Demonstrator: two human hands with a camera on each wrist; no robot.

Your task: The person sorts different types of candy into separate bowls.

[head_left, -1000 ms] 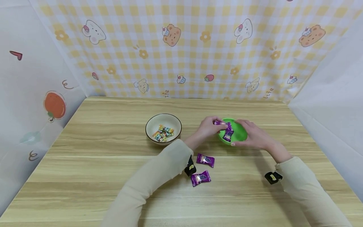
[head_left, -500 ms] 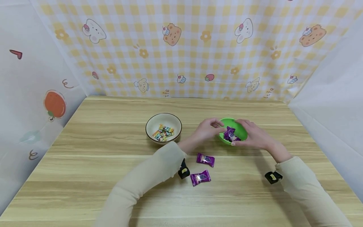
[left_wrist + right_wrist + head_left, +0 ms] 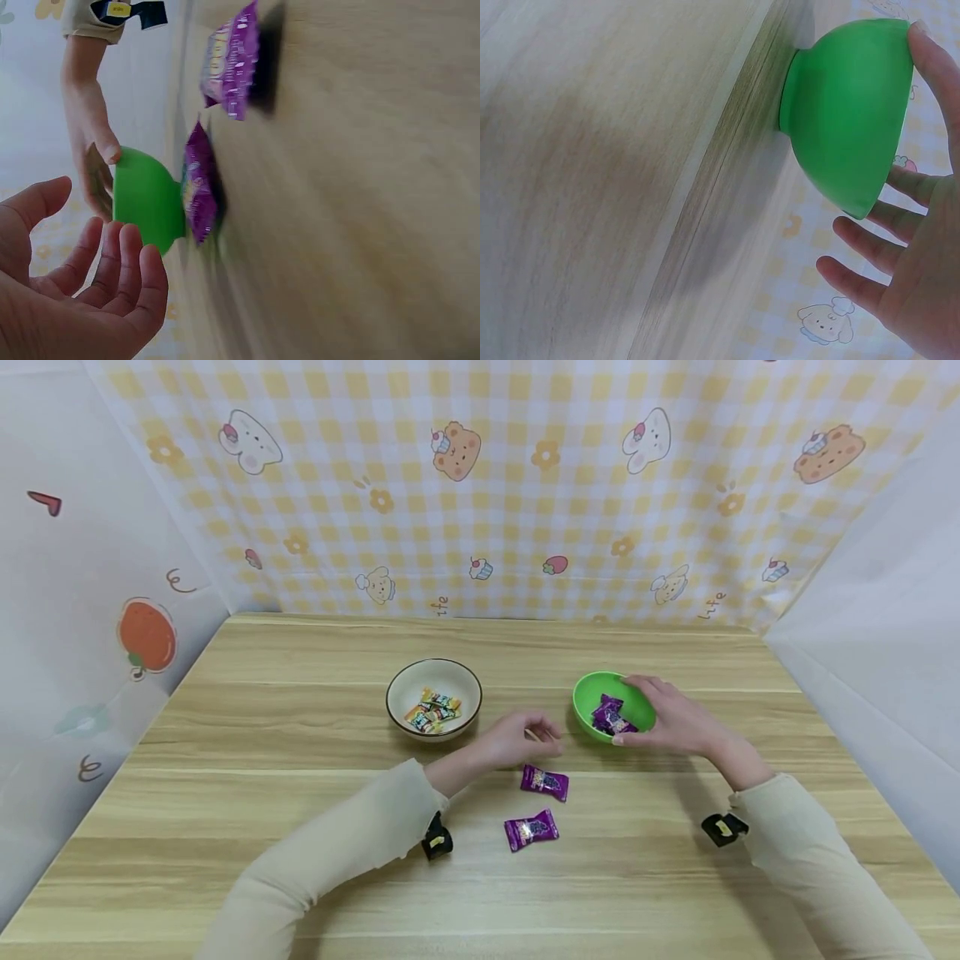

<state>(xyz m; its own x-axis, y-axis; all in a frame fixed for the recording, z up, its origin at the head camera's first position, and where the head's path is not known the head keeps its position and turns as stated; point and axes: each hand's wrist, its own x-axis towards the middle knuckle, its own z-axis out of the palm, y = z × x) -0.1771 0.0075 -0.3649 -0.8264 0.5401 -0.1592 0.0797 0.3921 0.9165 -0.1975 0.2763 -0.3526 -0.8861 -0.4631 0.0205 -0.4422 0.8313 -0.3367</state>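
My left hand [image 3: 521, 742] hovers between the two bowls, holding nothing, its fingers loosely bent in the left wrist view. My right hand [image 3: 678, 718] holds the green bowl [image 3: 847, 112] at its right side, thumb on the near rim and fingers at the far rim. Inside that bowl lie several purple-wrapped candies [image 3: 611, 717]. On the table just below the left hand is a purple candy packet [image 3: 545, 782], and a second purple packet [image 3: 531, 830] lies nearer the front. Both packets appear large in the left wrist view.
A cream bowl [image 3: 435, 675] with a dark rim stands left of the green one, with several yellow-wrapped candies [image 3: 433, 710] in it. The wooden table [image 3: 225, 710] ends at a checked cloth backdrop [image 3: 510, 502], with white cloth on both sides.
The left hand let a purple candy go into the green bowl, then drew back left and toward the front. The right hand has stayed on the bowl.
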